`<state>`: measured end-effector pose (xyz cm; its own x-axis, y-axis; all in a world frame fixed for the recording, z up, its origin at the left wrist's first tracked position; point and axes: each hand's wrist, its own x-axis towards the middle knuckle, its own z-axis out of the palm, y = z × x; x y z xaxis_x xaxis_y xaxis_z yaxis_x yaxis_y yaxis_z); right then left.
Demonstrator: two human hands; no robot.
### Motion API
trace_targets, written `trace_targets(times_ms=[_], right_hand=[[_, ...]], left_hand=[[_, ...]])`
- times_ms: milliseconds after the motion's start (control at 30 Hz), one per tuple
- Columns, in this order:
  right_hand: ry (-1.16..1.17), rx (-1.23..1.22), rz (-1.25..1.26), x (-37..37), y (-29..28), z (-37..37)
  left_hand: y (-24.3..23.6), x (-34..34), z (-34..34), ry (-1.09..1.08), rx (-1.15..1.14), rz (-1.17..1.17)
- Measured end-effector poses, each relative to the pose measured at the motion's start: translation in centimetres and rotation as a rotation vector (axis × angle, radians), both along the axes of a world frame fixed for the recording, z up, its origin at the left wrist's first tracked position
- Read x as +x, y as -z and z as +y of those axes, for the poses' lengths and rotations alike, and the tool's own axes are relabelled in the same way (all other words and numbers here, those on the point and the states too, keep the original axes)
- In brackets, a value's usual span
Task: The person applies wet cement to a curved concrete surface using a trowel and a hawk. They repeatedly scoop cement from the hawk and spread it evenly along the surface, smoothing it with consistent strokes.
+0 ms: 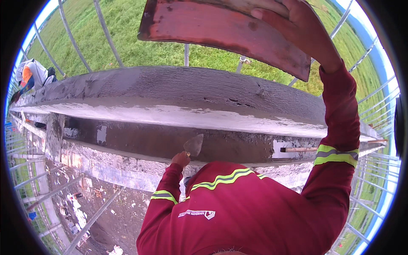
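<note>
Two tools occupy a worker in a maroon shirt (250, 208): the left hand (182, 158), fingers closed around the handle, points a trowel (194, 145) over a grey channel (238, 146), while the right hand (293, 27), raised at far right, has its fingers curled tightly on the upper part of a broad, red-stained board (225, 36). Beyond the channel runs a wet-looking grey ledge (170, 85), with a wooden handle (299, 149) to the right, a co-worker (36, 76) bending at far left, and metal poles (108, 34) before a green field (144, 25).
</note>
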<state>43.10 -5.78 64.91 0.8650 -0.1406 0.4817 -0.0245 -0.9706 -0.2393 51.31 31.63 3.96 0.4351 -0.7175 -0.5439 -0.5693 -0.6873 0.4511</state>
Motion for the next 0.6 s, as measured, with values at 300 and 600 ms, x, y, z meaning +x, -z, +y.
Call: trace_targets(times_ms=[300,600], right_hand=[[0.885,0.285,-0.160,-29.3,8.1,4.4],[0.501,0.294,0.424,-29.6,12.6,5.0]], left_hand=[[0.9,-2.1,-6.8,0.263,0.067,0.016],[-1.6,0.2,-3.4,0.254,-0.063,0.054]])
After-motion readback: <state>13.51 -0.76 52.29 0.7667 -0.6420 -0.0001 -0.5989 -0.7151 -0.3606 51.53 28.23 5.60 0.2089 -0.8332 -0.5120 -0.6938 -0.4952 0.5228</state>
